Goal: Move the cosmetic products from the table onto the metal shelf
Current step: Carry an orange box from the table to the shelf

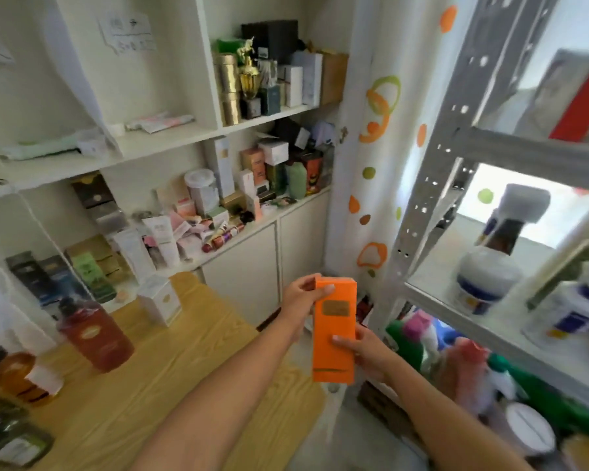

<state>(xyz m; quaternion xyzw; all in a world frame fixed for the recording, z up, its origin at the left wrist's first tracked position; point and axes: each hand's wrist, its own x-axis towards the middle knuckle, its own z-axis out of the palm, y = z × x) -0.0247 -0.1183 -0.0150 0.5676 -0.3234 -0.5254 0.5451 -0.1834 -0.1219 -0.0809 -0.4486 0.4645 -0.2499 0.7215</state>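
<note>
Orange box (334, 334) held in both our hands
Our left hand (301, 295) pinches its top end, our right hand (369, 350) curls round its lower edge; we hold it upright between the table (184, 385)'s right edge and the metal shelf (432, 198).

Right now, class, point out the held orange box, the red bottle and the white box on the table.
orange box (334, 341): head view, front face.
red bottle (91, 333): head view, its label.
white box (164, 303): head view, front side.
</note>
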